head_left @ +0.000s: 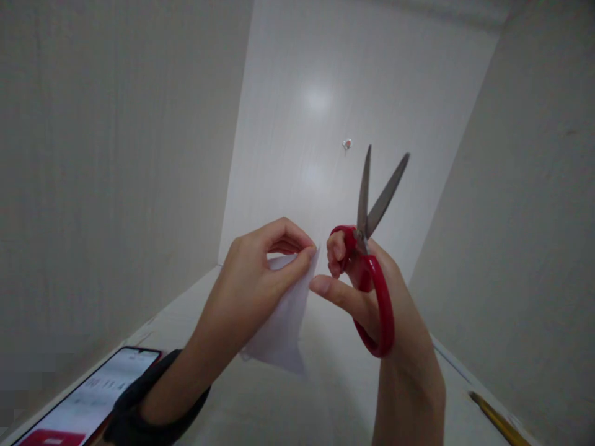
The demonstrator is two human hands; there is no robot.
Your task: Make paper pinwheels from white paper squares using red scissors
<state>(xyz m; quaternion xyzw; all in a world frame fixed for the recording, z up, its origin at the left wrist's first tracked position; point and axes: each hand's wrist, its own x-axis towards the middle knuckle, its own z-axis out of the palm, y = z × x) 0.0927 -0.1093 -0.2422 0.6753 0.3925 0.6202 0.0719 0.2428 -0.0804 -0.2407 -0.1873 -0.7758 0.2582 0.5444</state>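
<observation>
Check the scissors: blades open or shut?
Open. The scissors' two blades splay in a V, tips apart, pointing up; the right hand grips the red handles.

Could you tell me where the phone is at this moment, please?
In the head view the phone lies screen up at the bottom left corner, on the white surface just left of the left hand's dark sleeve.

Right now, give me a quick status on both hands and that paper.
Left hand pinching white paper, held up. Right hand in red scissors, blades open, clear of paper. Phone lower left, pencil lower right; neither in the way.
</observation>
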